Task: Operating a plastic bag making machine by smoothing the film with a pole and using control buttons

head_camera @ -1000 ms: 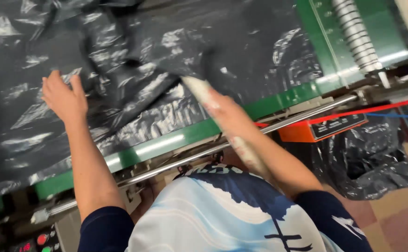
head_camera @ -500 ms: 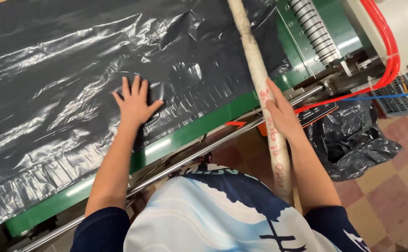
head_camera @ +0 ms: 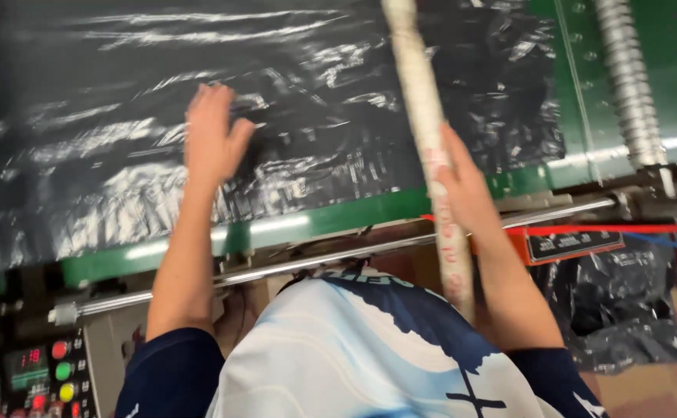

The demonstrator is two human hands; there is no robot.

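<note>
1. The left hand [head_camera: 213,139] lies flat, fingers spread and grasping nothing, pressing on the black plastic film [head_camera: 122,155] spread over the green machine bed [head_camera: 338,220].
2. The right hand [head_camera: 462,182] is closed around a long pale cardboard tube [head_camera: 425,131], gripping it about mid-length. The tube crosses the film from the far edge and ends near the person's chest.
3. To do this well, I judge the flat palm should keep the film pinned and taut while the tube is held square across the sheet; a skewed tube would likely gather the film unevenly.
4. The film is thin and wrinkled, so it would probably slip or bunch under light pressure; firm, even contact suits it.
5. A grooved metal roller [head_camera: 625,85] runs along the bed's right side, well apart from both hands.
6. No open container shows. A crumpled black plastic heap [head_camera: 625,310] sits on the floor at right; whether it holds anything cannot be told.
7. A control panel [head_camera: 41,371] with coloured buttons sits at lower left.
</note>
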